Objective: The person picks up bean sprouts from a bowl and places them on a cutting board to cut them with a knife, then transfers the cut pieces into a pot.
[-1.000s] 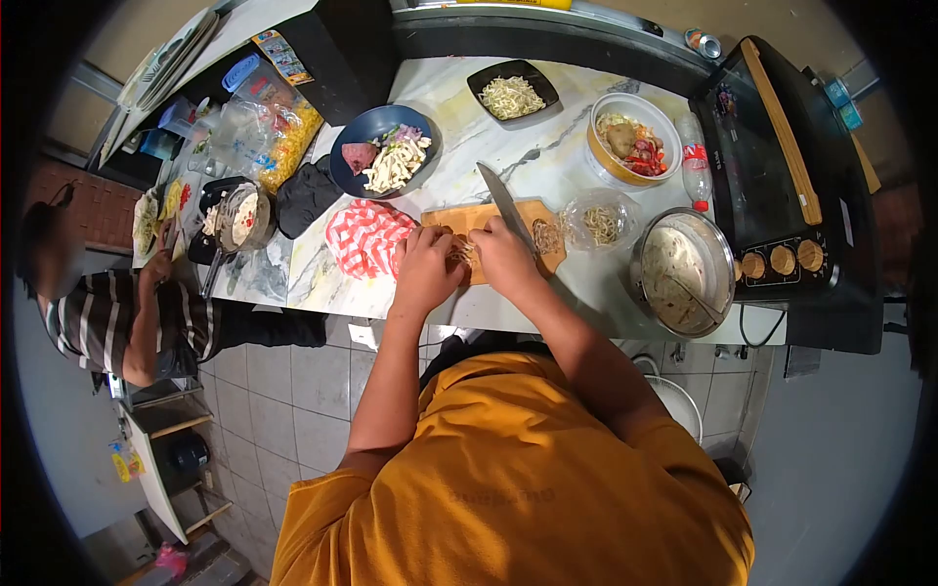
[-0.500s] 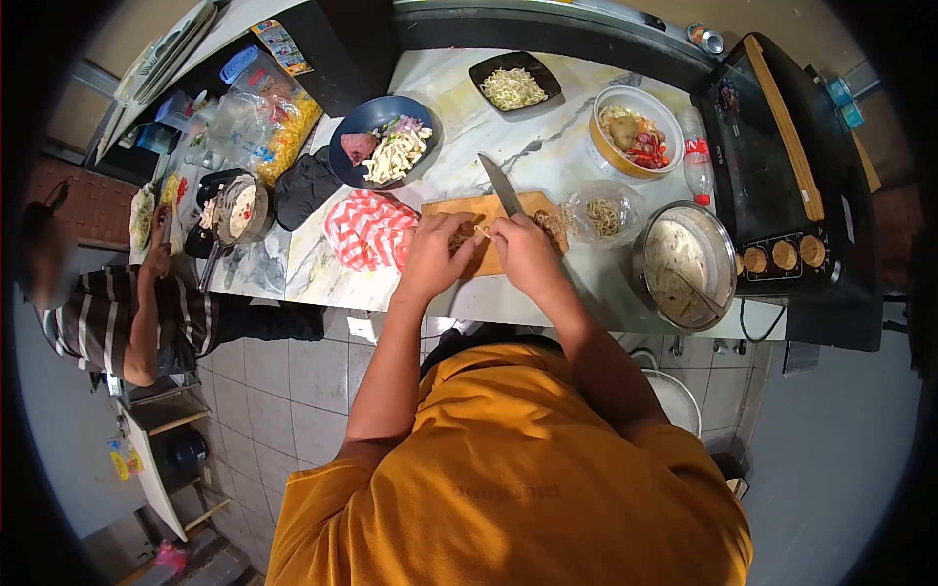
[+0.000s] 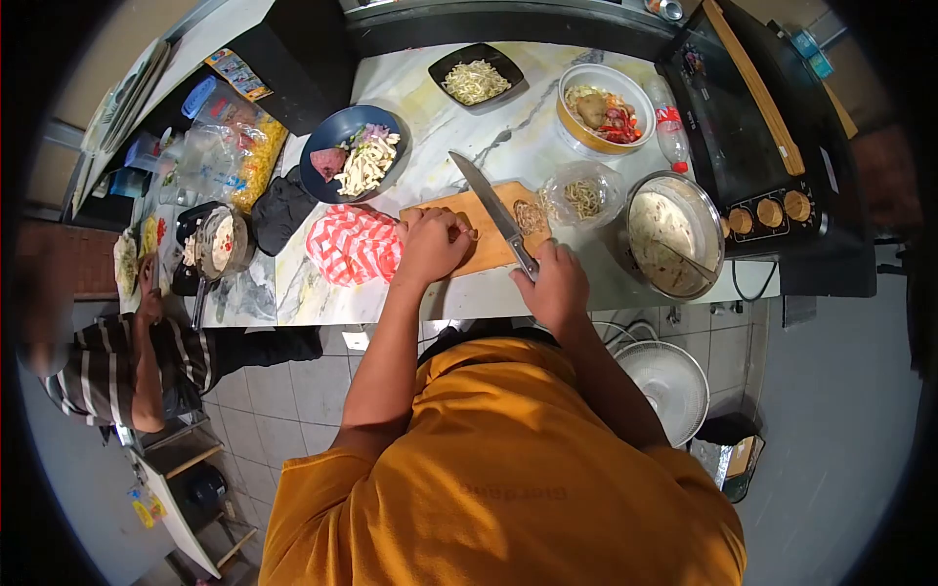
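Gripping, right hand (image 3: 555, 283): closed round handle of knife (image 3: 493, 207); blade lay slanted across chopping board (image 3: 486, 249).
Resting, left hand (image 3: 435, 244): curled shut on chopping board; contents could not be told.
Position, chopping board: on marble worktop (image 3: 440, 127), beside red-checked cloth (image 3: 354, 244).
Steel pot (image 3: 669, 234): right of chopping board.

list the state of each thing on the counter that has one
knife, across the board, handle gripped by right hand
board, flat on counter, curled left hand on it
pot, uncovered, pale mix inside
plate, loaded with food
cloth, crumpled
tub, lid off, food inside
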Action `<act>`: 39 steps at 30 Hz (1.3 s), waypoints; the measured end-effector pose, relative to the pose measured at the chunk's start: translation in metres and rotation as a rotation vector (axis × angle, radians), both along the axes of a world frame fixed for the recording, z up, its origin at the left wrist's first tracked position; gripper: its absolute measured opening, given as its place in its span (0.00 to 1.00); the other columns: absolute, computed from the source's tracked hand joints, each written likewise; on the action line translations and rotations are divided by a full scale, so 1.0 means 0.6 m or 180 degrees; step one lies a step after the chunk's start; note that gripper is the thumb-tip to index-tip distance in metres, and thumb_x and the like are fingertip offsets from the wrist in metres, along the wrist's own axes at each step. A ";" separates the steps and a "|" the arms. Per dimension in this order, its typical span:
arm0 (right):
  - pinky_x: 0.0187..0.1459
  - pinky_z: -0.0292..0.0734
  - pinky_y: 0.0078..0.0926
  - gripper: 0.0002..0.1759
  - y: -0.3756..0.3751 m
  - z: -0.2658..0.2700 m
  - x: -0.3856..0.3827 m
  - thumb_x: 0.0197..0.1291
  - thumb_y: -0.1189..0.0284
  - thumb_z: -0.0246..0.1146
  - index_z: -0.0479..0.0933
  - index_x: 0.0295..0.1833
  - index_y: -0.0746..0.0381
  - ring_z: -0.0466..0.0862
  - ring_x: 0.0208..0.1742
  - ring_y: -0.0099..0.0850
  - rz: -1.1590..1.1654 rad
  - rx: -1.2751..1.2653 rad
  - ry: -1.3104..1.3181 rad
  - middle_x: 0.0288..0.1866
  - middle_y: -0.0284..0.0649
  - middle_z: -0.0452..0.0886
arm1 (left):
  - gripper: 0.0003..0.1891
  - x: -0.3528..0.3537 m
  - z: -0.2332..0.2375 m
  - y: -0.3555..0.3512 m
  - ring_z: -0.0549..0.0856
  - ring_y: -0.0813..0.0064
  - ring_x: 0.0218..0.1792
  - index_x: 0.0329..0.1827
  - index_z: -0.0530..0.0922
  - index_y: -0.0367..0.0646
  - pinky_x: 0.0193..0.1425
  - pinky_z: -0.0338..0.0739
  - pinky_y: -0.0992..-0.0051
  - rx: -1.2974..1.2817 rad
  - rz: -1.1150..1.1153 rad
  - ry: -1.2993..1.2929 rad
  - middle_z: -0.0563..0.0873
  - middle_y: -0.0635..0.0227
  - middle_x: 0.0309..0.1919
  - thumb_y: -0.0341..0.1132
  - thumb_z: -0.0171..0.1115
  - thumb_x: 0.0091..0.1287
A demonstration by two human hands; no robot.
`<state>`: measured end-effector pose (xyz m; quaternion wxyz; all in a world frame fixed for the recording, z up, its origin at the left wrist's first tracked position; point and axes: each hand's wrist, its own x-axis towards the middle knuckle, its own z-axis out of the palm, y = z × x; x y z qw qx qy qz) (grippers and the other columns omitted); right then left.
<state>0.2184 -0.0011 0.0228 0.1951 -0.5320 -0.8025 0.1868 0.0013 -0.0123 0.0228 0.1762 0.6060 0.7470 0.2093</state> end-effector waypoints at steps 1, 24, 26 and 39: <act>0.43 0.78 0.44 0.20 -0.005 -0.005 0.003 0.55 0.66 0.74 0.72 0.46 0.60 0.83 0.41 0.50 -0.0177 -0.0006 -0.0118 0.38 0.47 0.82 | 0.08 0.002 0.002 0.004 0.74 0.56 0.55 0.36 0.87 0.52 0.56 0.60 0.55 -0.0110 -0.0028 0.0008 0.87 0.69 0.42 0.43 0.66 0.61; 0.37 0.75 0.55 0.15 -0.060 -0.013 0.003 0.72 0.64 0.56 0.74 0.43 0.67 0.81 0.36 0.62 -0.0072 -0.1214 0.0599 0.30 0.60 0.81 | 0.10 -0.012 -0.011 0.005 0.78 0.65 0.57 0.46 0.86 0.54 0.60 0.60 0.57 0.0651 -0.0678 0.0429 0.86 0.73 0.45 0.39 0.70 0.61; 0.37 0.75 0.56 0.16 -0.060 -0.018 0.002 0.72 0.63 0.56 0.74 0.42 0.67 0.81 0.37 0.63 -0.0026 -0.1268 0.0798 0.30 0.60 0.81 | 0.08 -0.007 -0.012 0.009 0.79 0.65 0.56 0.43 0.86 0.53 0.59 0.60 0.57 0.0728 -0.0678 0.0438 0.87 0.74 0.43 0.37 0.70 0.61; 0.37 0.72 0.43 0.18 -0.068 -0.010 0.003 0.77 0.64 0.50 0.72 0.42 0.69 0.79 0.35 0.58 -0.0463 -0.1633 0.1086 0.31 0.58 0.78 | 0.08 -0.003 -0.026 0.007 0.80 0.67 0.52 0.42 0.85 0.52 0.58 0.61 0.57 0.0816 -0.0617 0.0501 0.86 0.73 0.41 0.40 0.70 0.62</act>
